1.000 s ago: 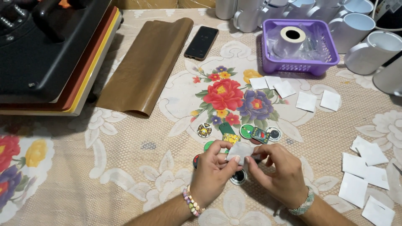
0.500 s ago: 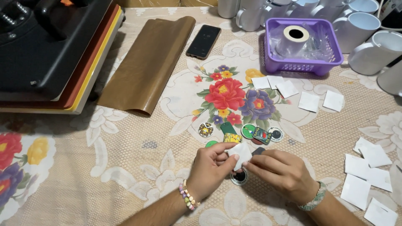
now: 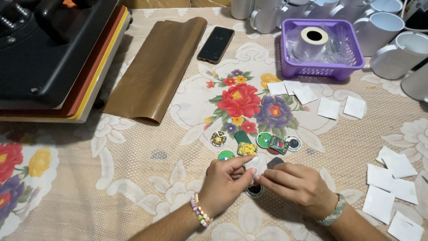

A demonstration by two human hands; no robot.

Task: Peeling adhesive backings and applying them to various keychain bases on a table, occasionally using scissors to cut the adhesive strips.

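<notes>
Both my hands meet low in the middle of the head view over a flowered tablecloth (image 3: 133,178). My left hand (image 3: 225,185) and my right hand (image 3: 296,187) pinch a small white paper piece (image 3: 257,164) between their fingertips. Under them lies a round dark printed disc (image 3: 255,192), partly hidden. Just beyond my fingers sit several small printed pieces: a round yellow-figured one (image 3: 218,139), a yellow square one (image 3: 246,148), a green round one (image 3: 264,139) and a dark one (image 3: 278,144).
A black heat press (image 3: 49,49) fills the far left, a brown sheet (image 3: 156,67) beside it. A black phone (image 3: 216,44) lies further back. A purple basket (image 3: 327,67) holds a tape roll. White mugs (image 3: 401,53) line the back right. White paper squares (image 3: 388,187) are scattered right.
My hands have shifted slightly right and lower, still working the white paper piece between the fingertips. The view moved a little; the objects on the table stayed put.
</notes>
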